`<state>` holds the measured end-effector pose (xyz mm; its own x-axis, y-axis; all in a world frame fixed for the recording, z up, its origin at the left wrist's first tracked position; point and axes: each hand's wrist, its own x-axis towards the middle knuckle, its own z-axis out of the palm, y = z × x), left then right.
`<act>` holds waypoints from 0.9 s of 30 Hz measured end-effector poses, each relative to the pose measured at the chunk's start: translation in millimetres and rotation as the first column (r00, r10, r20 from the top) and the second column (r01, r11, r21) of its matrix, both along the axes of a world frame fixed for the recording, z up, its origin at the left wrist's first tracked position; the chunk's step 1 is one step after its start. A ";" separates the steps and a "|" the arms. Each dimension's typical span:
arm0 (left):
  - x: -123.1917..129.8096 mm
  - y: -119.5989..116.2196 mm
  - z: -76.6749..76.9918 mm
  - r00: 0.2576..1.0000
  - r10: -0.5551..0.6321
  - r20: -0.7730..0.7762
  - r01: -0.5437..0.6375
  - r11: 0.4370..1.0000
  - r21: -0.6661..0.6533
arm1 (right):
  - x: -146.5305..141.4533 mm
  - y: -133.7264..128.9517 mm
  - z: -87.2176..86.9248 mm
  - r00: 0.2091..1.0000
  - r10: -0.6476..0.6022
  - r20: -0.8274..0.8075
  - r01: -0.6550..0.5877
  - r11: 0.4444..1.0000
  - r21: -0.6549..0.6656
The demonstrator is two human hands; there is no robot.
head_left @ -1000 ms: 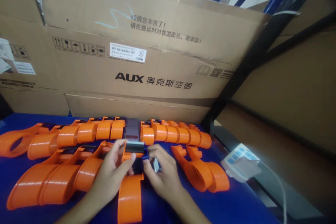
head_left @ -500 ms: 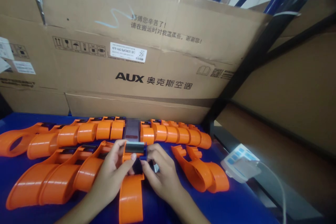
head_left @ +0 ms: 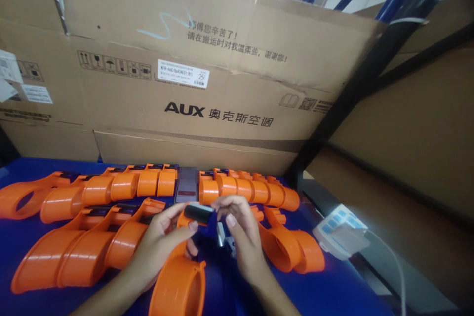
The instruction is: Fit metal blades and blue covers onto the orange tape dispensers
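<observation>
An orange tape dispenser [head_left: 177, 284] with a dark roller and a toothed edge is gripped at its upper part by my left hand [head_left: 165, 242], thumb in front. Its wide ring hangs below, opening turned to the right. My right hand [head_left: 242, 237] is at the dispenser's dark blue right end, fingers curled, thumb raised near a small shiny metal piece [head_left: 221, 234]. Whether its fingertips grip the blue part is not clear. More orange dispensers [head_left: 83, 256] lie to the left of my hands, and two orange pieces [head_left: 285, 249] lie to the right.
A row of orange dispensers [head_left: 124, 186] runs along the back of the blue table [head_left: 329, 296], with a dark grey device [head_left: 187, 185] in its middle. Behind stands a large cardboard box [head_left: 229, 89]. A white and blue object [head_left: 338, 232] with a cable is at the right edge.
The held dispenser has tilted and turned, so its ring now shows its opening. My right hand has shifted slightly right and up, its thumb lifted off the blue end.
</observation>
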<state>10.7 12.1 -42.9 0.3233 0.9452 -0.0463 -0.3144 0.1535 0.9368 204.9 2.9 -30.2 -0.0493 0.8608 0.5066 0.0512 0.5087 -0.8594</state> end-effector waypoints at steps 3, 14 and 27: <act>0.4 -3.6 4.3 0.997 -0.065 0.051 0.068 0.996 -0.050 | 0.0 1.3 2.8 0.986 0.144 -0.089 -0.155 0.977 -0.145; -0.9 -9.3 3.1 0.958 -0.212 0.194 0.228 0.971 -0.064 | -3.8 -1.1 6.2 0.974 0.224 -0.019 -0.222 0.947 -0.231; -0.4 -6.6 0.4 0.988 -0.143 0.051 0.144 0.989 -0.016 | -9.8 0.2 -0.6 0.976 0.219 0.014 -0.211 0.954 -0.215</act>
